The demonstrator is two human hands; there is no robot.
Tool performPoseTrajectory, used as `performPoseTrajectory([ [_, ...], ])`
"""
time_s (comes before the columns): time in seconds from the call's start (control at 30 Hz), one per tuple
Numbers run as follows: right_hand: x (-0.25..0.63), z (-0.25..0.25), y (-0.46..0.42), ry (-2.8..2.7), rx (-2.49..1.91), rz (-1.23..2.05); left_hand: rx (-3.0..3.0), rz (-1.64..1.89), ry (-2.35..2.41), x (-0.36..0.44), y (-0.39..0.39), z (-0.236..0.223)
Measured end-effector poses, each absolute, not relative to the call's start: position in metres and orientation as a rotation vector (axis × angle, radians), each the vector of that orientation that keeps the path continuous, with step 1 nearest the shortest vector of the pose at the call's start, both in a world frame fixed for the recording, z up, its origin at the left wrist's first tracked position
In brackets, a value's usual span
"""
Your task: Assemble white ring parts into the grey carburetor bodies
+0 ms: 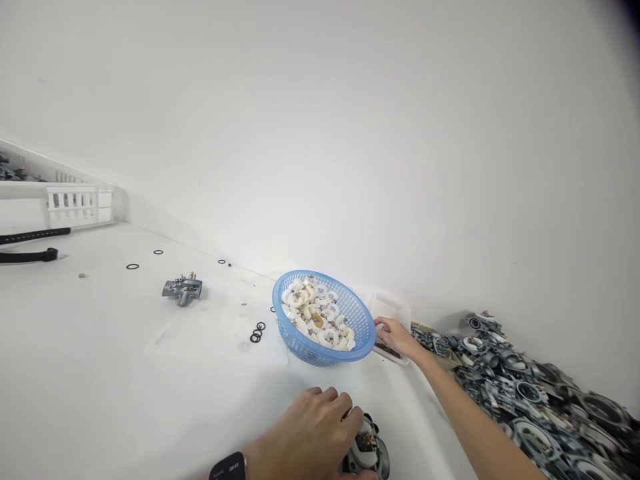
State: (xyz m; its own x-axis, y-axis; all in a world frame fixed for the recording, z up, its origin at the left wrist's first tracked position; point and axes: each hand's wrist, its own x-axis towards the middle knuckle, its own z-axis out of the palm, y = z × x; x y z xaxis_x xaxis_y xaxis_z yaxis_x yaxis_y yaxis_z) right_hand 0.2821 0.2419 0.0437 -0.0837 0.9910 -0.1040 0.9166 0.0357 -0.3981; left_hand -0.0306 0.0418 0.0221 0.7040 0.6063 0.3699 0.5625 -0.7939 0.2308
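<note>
My left hand (313,430) lies at the bottom of the view, fingers curled round a carburetor (367,450) with a white ring-shaped float showing. Beyond the blue basket, my right hand (397,337) reaches into a white tray (393,303) that holds small dark pins or screws (390,352). Its fingers are bent together, and whatever they pinch is too small to make out. Between the two hands stands the blue basket (324,357), holding many white C-shaped floats (320,310) and a yellowish one.
A single carburetor (183,289) sits on the table's left, with black O-rings (257,333) scattered near it. Many metal carburetor parts (520,393) are heaped at the right. A white crate (83,205) and a black strap (30,255) are at far left. A wall rises behind.
</note>
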Motion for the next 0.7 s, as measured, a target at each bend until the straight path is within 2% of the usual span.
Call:
performPoseTrajectory([
  [0.7,0.2813,0.0453,0.2342,-2.231,-2.104,0.399,2.805,0.651,0.973,-0.0327,0.0376,0.0304],
])
